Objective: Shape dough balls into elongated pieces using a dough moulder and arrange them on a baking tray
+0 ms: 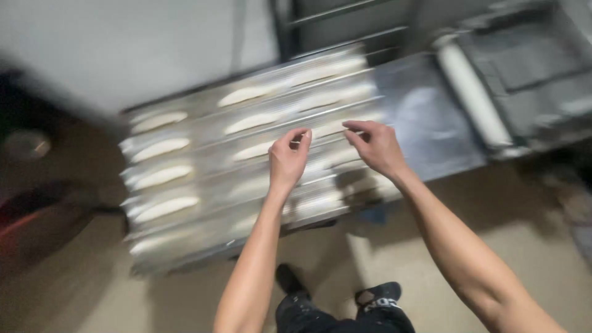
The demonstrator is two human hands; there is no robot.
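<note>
Apparently left hand (287, 157) and right hand (377, 146) pinch dough strip (320, 131) (blurred) above corrugated tray (185, 246).

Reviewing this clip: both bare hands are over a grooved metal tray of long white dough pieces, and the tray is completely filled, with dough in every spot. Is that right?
Not quite. The head view shows both the left hand and right hand over the grooved metal tray of long white dough pieces, but the tray is not full: several spots along its grooves lie bare.
</note>
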